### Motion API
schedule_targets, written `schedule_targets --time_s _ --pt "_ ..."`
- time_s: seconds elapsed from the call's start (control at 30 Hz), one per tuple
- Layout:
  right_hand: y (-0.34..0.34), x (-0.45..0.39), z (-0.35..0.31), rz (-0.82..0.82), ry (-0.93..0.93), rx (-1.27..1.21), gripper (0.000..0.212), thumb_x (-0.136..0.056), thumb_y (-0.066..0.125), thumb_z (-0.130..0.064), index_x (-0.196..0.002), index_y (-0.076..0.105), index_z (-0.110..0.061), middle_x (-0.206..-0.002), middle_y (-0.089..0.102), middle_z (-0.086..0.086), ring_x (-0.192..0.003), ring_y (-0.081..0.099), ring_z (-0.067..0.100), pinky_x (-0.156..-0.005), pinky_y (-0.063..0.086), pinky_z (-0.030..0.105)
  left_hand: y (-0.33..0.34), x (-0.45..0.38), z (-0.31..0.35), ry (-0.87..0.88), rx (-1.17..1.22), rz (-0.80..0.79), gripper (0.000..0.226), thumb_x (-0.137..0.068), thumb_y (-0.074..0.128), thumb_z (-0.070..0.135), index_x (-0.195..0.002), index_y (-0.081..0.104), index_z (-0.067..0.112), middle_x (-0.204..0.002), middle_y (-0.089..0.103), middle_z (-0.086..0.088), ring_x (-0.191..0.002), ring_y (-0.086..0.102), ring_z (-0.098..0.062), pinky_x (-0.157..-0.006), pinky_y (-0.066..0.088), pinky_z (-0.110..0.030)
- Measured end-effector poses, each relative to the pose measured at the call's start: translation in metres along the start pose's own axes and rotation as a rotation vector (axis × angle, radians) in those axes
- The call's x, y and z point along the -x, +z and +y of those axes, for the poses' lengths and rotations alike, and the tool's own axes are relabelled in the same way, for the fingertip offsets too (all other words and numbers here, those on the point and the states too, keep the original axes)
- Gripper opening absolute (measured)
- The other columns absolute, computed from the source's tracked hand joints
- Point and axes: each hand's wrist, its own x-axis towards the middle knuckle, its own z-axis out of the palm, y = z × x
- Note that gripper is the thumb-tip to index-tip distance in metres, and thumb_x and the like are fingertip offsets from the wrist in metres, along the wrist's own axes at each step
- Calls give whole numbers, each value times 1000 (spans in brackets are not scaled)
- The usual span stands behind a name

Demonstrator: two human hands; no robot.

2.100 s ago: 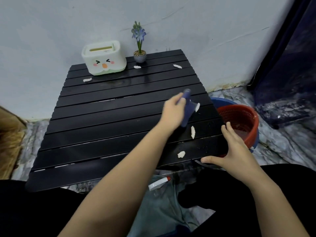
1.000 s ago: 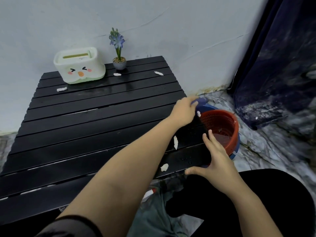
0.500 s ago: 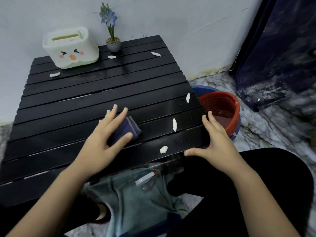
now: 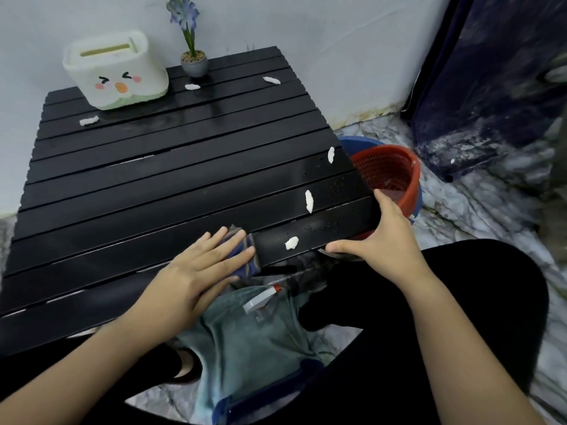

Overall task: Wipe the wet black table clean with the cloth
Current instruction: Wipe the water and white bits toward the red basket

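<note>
The black slatted table (image 4: pixel 153 185) shows water droplets near its right front corner. Several white scraps lie on it, among them one (image 4: pixel 309 201) near the right edge and one (image 4: pixel 291 243) on the front slat. My left hand (image 4: pixel 196 268) presses flat on a folded dark blue cloth (image 4: pixel 247 259) at the table's front edge, fingers spread over it, with the cloth's end hanging past the edge. My right hand (image 4: pixel 380 240) clasps the table's front right corner, thumb along the front edge.
A white tissue box with a face (image 4: pixel 116 72) and a small potted blue flower (image 4: pixel 194 64) stand at the back. A red basket (image 4: pixel 389 176) in a blue basin (image 4: pixel 362 142) sits on the floor by the right edge. A spray bottle (image 4: pixel 260 299) lies on a grey towel (image 4: pixel 254 338) below.
My left hand carried the cloth from the table's right edge back to the middle, then slid it toward me and rightward to the front edge. My right hand stayed on the corner.
</note>
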Motion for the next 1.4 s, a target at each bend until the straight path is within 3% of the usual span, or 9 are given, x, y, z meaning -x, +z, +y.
schedule_targets --time_s 0.33,0.4,0.47,0.63,0.8,1.03,1.13,1.27,1.4 --pt "0 -3 8 40 -10 -2 107 -46 99 -28 -138 48 -15 -103 40 -19 -102 31 -7 -74 20 -11 35 -157 36 183 -1 -33 44 -102 38 27 -144 45 15 -154 38 -10 -144 31 -37 -117 24 -49" --pt "1 -2 7 24 2 -32 115 -45 98 -35 -144 42 -14 -117 49 -20 -112 36 -8 -88 22 -7 37 -191 39 168 39 -33 43 -103 42 23 -145 44 15 -155 37 -10 -145 28 -39 -118 19 -48" --pt "3 -3 7 12 29 -27 128 -40 96 -50 -149 36 -19 -142 49 -10 -131 39 3 -103 31 14 42 -224 41 150 70 -24 43 -103 42 20 -145 44 15 -156 34 -11 -147 22 -38 -121 12 -46" --pt "3 -3 8 23 16 -54 126 -38 96 -51 -147 38 -21 -141 46 -12 -130 39 1 -106 33 22 48 -269 39 61 237 21 41 -103 43 17 -144 46 14 -156 34 -9 -148 18 -36 -122 11 -48" --pt "1 -5 16 11 27 -104 129 -42 96 -48 -151 34 -19 -148 43 -8 -138 37 8 -106 28 18 13 -240 36 -45 537 181 41 -100 49 16 -141 50 15 -154 39 -5 -148 22 -25 -123 13 -43" --pt "1 1 30 45 121 -230 105 -37 92 -55 -130 55 -26 -123 63 -16 -116 58 4 -104 48 34 -14 -103 18 167 132 -98 67 -95 53 48 -153 24 30 -165 4 5 -152 1 -18 -123 10 -46" --pt "1 1 28 40 115 -233 95 -39 90 -57 -124 55 -32 -117 64 -17 -115 60 8 -102 50 36 3 -86 13 167 83 -156 57 -101 39 46 -153 20 34 -163 14 10 -152 8 -12 -122 18 -45" --pt "1 2 28 16 88 -214 85 -53 94 -40 -125 50 -34 -106 57 -27 -106 57 0 -98 45 16 3 -72 6 185 121 -136 51 -101 40 33 -151 32 26 -160 27 8 -150 18 -14 -121 22 -42" --pt "-2 1 29 24 77 -155 89 -58 93 -40 -134 51 -23 -111 57 -16 -103 52 1 -73 29 -10 5 -75 9 228 79 -118 48 -102 36 29 -150 35 23 -160 28 8 -150 18 -17 -122 20 -40"
